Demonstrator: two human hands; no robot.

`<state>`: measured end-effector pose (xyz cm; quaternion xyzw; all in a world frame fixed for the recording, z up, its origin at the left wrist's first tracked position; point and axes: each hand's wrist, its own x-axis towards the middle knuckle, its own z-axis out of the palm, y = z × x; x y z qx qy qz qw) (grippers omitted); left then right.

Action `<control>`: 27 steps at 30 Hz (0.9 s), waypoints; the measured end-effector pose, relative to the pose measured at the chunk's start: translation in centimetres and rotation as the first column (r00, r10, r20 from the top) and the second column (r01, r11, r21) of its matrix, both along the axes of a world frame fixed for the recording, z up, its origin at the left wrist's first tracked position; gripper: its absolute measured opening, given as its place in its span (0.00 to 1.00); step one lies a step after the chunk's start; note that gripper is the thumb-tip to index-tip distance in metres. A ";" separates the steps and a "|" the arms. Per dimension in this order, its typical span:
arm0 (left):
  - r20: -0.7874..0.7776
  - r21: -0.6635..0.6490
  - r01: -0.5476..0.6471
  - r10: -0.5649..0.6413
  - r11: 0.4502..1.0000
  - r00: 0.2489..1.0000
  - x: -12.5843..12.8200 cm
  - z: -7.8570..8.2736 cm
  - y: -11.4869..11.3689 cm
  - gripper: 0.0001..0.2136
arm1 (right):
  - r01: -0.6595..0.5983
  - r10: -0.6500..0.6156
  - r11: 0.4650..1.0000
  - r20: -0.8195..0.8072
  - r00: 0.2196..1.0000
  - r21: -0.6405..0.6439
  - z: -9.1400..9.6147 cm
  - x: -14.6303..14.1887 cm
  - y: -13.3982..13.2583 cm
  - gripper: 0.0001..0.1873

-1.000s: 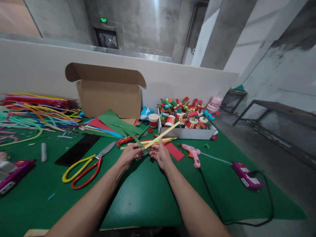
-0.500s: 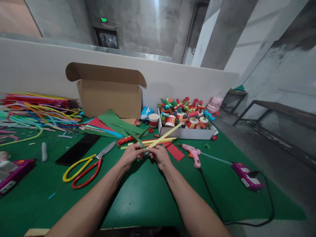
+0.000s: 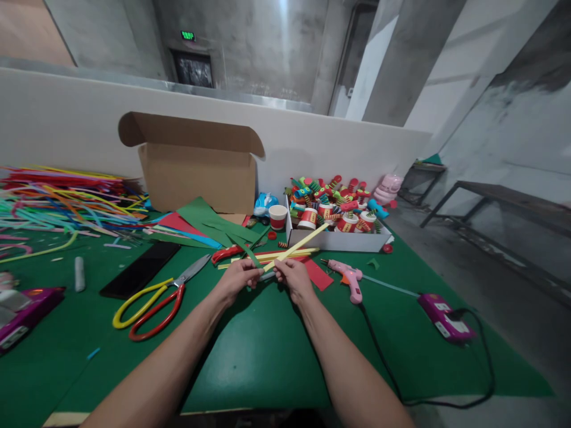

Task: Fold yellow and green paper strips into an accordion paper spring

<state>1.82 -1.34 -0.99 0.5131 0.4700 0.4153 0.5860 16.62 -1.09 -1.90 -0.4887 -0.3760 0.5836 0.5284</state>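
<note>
My left hand (image 3: 241, 278) is closed in a pinch where the ends of a green paper strip (image 3: 248, 252) and a yellow paper strip (image 3: 304, 241) meet at an angle. Slightly up along the yellow strip, my right hand (image 3: 292, 277) pinches it between thumb and fingers. Both strips point away from me, the green to the left and the yellow to the right. Just beyond the hands lie more yellow and red strips (image 3: 307, 254) and a red-handled tool (image 3: 226, 254). A red paper piece (image 3: 320, 275) rests right of my right hand.
Large scissors (image 3: 172, 292) and a black phone (image 3: 141, 270) lie left. A pink glue gun (image 3: 350, 278) and purple power strip (image 3: 446, 318) are right, joined by a cord. Behind stand a paper cup (image 3: 278, 218), a white box (image 3: 343, 241) of paper crafts and a cardboard box (image 3: 198, 178).
My right hand has shifted slightly right along the yellow strip, away from my left hand. The gap between the hands is wider. My left hand has stayed nearly in place.
</note>
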 end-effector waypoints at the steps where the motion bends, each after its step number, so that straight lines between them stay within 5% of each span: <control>1: 0.001 -0.001 0.001 -0.001 1.000 1.000 0.0 0.0 0.0 0.11 | 0.009 -0.009 1.000 -0.003 1.000 0.001 0.0 0.0 0.1 0.16; 14: -0.014 -0.019 0.039 -0.039 0.999 0.999 -0.4 0.0 0.1 0.12 | 0.169 -0.166 0.986 -0.125 0.978 0.008 1.2 2.1 0.9 0.16; 22: -0.017 -0.018 0.073 -0.073 0.997 0.997 -0.6 0.1 0.1 0.13 | 0.375 -0.330 0.922 -0.308 0.892 0.097 2.0 3.9 1.7 0.14; 24: -0.005 0.003 0.054 -0.054 0.999 0.999 -0.5 0.1 0.1 0.13 | 0.360 -0.306 0.929 -0.376 0.875 0.082 2.0 3.5 1.6 0.13; 27: 0.015 0.058 0.050 -0.051 0.997 0.999 -0.3 0.4 -0.2 0.12 | 0.164 -0.159 0.986 -0.373 0.914 -0.017 1.4 2.1 1.1 0.10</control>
